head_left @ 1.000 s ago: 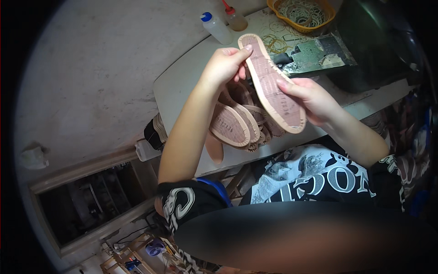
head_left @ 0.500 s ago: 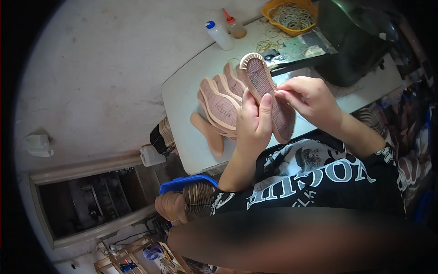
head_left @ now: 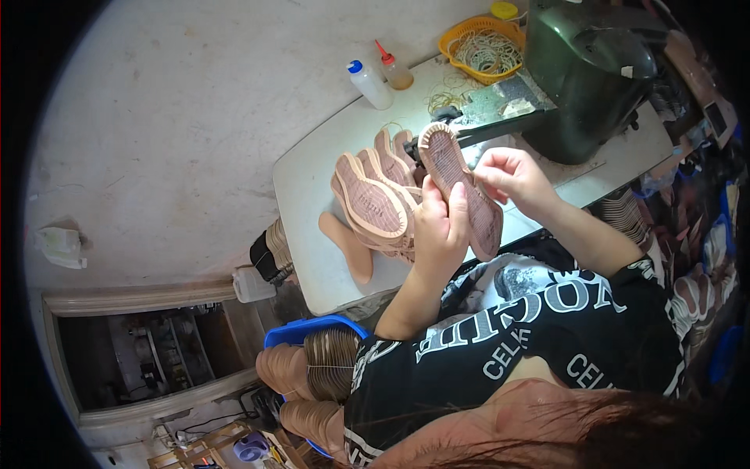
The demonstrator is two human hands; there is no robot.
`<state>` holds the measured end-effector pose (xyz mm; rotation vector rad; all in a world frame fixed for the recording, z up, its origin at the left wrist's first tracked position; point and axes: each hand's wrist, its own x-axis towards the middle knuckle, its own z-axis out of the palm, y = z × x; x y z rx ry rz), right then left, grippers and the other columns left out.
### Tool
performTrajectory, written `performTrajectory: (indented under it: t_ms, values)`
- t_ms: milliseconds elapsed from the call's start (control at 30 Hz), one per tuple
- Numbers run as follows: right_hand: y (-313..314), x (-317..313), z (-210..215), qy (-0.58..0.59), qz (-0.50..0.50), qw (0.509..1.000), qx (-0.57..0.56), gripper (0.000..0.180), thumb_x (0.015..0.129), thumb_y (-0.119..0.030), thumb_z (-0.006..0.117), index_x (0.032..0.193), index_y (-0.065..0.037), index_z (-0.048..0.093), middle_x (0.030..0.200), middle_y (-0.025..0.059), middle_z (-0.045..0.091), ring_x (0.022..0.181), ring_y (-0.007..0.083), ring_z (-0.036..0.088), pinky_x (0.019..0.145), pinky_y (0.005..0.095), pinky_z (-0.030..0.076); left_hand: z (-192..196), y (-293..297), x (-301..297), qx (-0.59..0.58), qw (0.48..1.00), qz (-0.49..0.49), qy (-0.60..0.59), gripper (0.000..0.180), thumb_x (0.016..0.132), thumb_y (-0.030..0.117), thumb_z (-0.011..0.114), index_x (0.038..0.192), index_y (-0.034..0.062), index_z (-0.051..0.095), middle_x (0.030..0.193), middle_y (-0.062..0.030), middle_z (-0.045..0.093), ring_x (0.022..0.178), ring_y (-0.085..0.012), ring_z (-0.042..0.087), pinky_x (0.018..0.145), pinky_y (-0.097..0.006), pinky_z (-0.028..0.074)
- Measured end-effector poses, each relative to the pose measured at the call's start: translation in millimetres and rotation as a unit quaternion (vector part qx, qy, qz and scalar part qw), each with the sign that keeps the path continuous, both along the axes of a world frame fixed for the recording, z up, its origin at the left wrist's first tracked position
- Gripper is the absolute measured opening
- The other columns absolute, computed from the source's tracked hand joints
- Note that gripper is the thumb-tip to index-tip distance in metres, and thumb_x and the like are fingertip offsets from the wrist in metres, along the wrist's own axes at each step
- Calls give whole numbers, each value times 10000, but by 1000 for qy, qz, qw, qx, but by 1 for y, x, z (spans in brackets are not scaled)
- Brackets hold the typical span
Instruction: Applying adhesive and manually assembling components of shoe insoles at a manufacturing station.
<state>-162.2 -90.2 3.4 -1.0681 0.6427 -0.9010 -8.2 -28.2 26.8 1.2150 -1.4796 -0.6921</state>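
Observation:
My left hand (head_left: 444, 227) is closed around a shoe insole (head_left: 445, 160), holding it tilted above the near side of the table. The insole has a woven pinkish-brown face and a pale folded edge, pleated at its upper end. At its right edge, my right hand (head_left: 516, 180) is closed in a pinch; its fingertips partly hide what they grip. To the left lies a pile of similar insoles (head_left: 370, 202) with pale rims. Beside the pile rests a plain tan insole (head_left: 348, 248).
A dark green machine (head_left: 586, 78) with a flat arm (head_left: 508, 105) stands at the right. Behind are a yellow basket (head_left: 449, 56) of bands and two squeeze bottles (head_left: 371, 87). The white table (head_left: 305, 176) borders a wall; below it, a blue crate (head_left: 285, 334) holds bundled insoles (head_left: 332, 352).
The view has shifted, so the table sits slightly lower and further left. My left hand keeps its hold on the insole, and my right hand's fingers have shifted slightly at its edge.

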Motion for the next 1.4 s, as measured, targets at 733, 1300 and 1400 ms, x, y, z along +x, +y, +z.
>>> performTrajectory:
  t_ms: [733,1300,1400]
  values:
    - [13,0,25,265,-115,913,-289,181,820,-144,640,914,8,665,770,125,663,684,254,655,674,327,520,-19,-15,-4,-35,999,32,-1,216,934,152,527,970,-47,601,687,-182,638,612,-306,648,577,-371,495]
    - [-4,0,13,359,-101,789,-489,150,789,-127,637,736,-10,560,663,131,563,624,280,585,580,363,471,-25,-16,-3,-17,993,65,-102,235,939,169,505,969,-59,552,662,-233,611,605,-416,618,541,-462,479]
    - [-20,-12,17,253,44,915,-312,116,759,-72,650,719,-4,565,626,108,521,552,227,537,534,317,442,-19,-12,-1,0,994,51,-94,249,938,173,509,990,-67,551,677,-241,618,615,-418,622,549,-461,483]
